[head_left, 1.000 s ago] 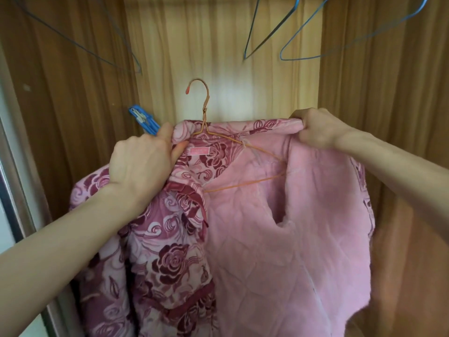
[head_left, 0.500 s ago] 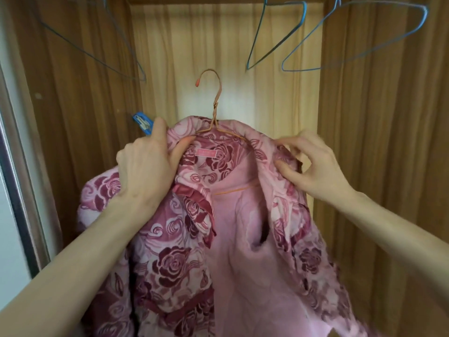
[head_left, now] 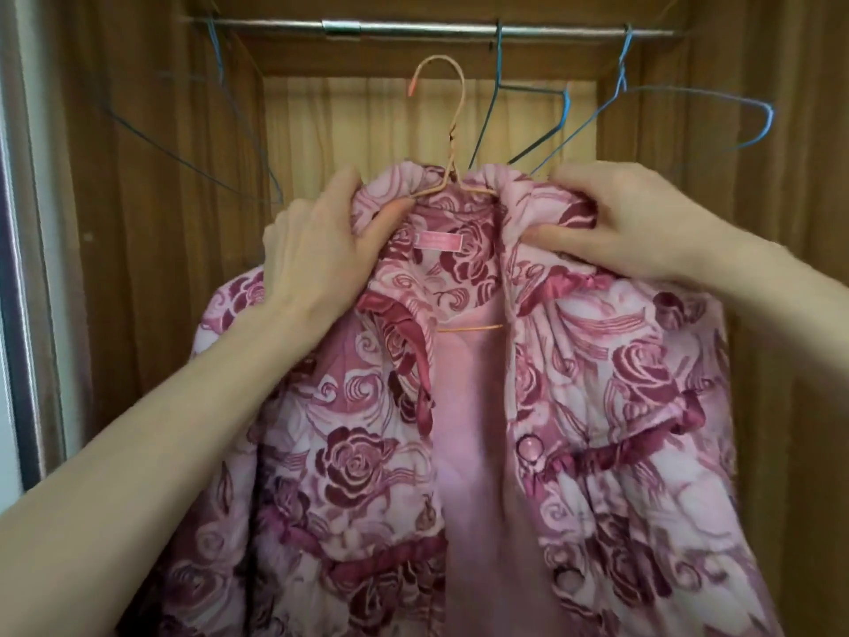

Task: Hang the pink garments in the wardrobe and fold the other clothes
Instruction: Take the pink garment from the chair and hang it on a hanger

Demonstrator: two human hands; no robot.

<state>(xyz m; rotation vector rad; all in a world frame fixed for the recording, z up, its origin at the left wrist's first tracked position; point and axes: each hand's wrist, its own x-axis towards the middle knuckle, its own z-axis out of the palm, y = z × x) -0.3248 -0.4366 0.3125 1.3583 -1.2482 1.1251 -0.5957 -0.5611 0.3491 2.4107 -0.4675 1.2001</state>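
Mostly hidden orange hanger; both hands pinch pink jacket collar, fingertips buried.

Empty blue wire hangers (three) on a metal rail

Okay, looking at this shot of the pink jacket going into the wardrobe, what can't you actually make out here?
Head view only:
- Orange hanger: its shoulders are hidden inside the pink floral jacket.
- Jacket hem and sleeves: cut off by the bottom edge.
- Neck label: text too blurred to read.
- Left hand and right hand: fingertips buried in the collar folds.
- Other clothes to fold: out of frame.
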